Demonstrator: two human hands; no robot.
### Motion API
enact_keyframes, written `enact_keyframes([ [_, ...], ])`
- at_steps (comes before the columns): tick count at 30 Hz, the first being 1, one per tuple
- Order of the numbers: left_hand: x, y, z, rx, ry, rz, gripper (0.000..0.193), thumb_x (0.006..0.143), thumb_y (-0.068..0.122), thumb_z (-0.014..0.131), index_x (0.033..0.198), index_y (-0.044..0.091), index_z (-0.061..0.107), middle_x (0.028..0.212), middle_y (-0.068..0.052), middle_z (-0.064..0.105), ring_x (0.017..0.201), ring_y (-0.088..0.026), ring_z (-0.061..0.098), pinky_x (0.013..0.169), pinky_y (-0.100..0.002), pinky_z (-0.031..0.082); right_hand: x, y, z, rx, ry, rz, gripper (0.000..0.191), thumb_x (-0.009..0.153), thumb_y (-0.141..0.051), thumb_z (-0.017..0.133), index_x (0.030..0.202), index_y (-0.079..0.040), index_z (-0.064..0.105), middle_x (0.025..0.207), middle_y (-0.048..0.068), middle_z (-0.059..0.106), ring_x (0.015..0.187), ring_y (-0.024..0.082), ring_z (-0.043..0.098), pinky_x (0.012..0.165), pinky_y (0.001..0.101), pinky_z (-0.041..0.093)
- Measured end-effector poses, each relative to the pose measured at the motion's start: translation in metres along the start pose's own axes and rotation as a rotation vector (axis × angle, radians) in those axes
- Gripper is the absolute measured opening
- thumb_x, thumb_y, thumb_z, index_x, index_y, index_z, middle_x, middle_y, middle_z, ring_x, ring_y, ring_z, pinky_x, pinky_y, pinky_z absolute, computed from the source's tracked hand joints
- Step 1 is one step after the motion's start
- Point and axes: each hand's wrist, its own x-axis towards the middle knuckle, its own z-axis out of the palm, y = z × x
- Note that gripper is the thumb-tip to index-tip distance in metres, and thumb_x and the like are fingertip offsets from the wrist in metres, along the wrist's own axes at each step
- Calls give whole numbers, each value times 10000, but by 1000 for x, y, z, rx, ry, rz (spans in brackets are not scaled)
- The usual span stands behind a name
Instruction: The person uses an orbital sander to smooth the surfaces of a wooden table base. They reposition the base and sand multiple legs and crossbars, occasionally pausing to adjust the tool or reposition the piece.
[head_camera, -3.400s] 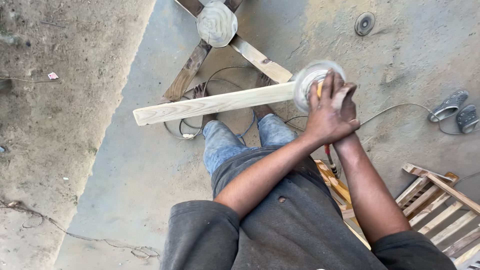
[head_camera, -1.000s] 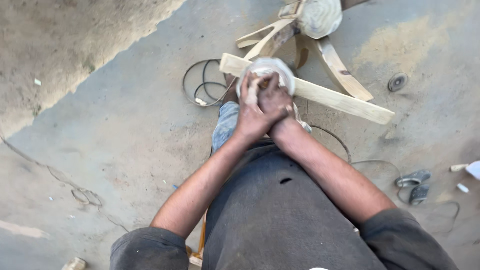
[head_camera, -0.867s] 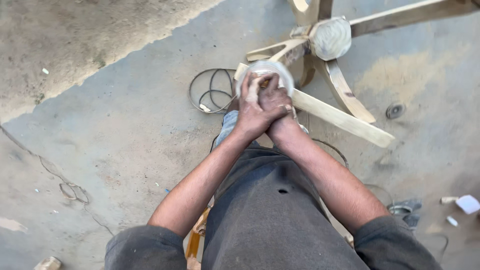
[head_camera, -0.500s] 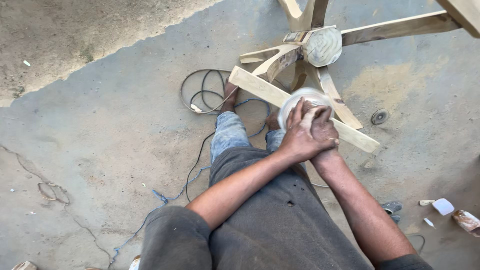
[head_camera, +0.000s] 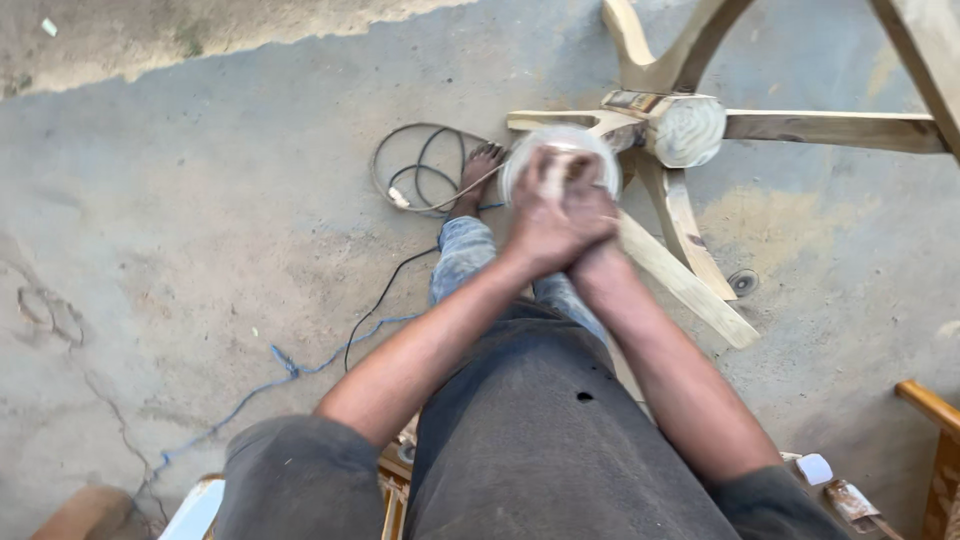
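Sanding disc (head_camera: 560, 150), round and pale with dust, sits just above the middle of the view at about 12 o'clock from the person's lap, blurred, so its face cannot be read. Both hands are wrapped over it: the left hand (head_camera: 540, 215) is curled tight around the near side, and the right hand (head_camera: 590, 210) is clasped against it, fingers folded over, the two pressed together. What lies under the palms is hidden.

Nearest, the grey shirt (head_camera: 540, 440) fills the bottom, with both forearms running up from it. Beyond, jeans-clad legs (head_camera: 465, 255) stretch toward 12 o'clock, ending in a bare foot (head_camera: 480, 165).

A wooden slat (head_camera: 690, 290) runs from under the hands toward 4 o'clock. A coiled cable (head_camera: 420, 170) lies at 11 o'clock, just beside the foot. Farther, at 1 o'clock, a wooden frame (head_camera: 685, 130) of spokes meeting at a round hub rests on the concrete floor (head_camera: 200, 200).
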Motion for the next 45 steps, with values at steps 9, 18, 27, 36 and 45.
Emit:
enact_keyframes([
  [9, -38, 28, 58, 52, -191, 30, 1048, 679, 575, 876, 1550, 240, 399, 1675, -305, 62, 1505, -608, 85, 1171, -700, 192, -59, 50, 42, -7, -87, 10, 798, 904, 13, 700, 1576, 1, 270, 1552, 162, 383, 1347, 228, 436, 1112, 345, 438],
  [18, -6, 1, 5, 9, 44, 125, 971, 655, 536, 862, 1502, 248, 485, 1660, -326, 148, 1509, -588, 197, 1202, -659, 322, 8, 17, -8, -16, -6, 18, 787, 916, 31, 688, 1581, -4, 269, 1567, 153, 376, 1362, 228, 432, 1122, 349, 437],
  [27, -59, 28, 91, 145, -271, 180, 1023, 678, 542, 843, 1566, 289, 404, 1695, -288, 63, 1502, -665, -19, 1175, -773, 185, -92, 70, 25, 24, -172, 64, 776, 929, 48, 676, 1587, -9, 269, 1582, 144, 370, 1376, 227, 429, 1131, 353, 436],
  [36, -14, -10, -18, 224, -131, 178, 992, 726, 555, 850, 1545, 248, 384, 1691, -289, 86, 1533, -562, 145, 1171, -691, 298, 10, 32, -92, -209, -175, 148, 766, 942, 66, 664, 1593, -13, 268, 1597, 134, 364, 1391, 227, 425, 1140, 357, 436],
  [45, -35, 19, 29, 334, -301, 185, 1034, 681, 484, 913, 1548, 269, 391, 1687, -256, -4, 1528, -573, 27, 1181, -716, 188, -27, 68, -72, -127, -368, 208, 748, 970, 23, 632, 1600, -27, 233, 1610, 147, 324, 1383, 243, 428, 1125, 370, 453],
])
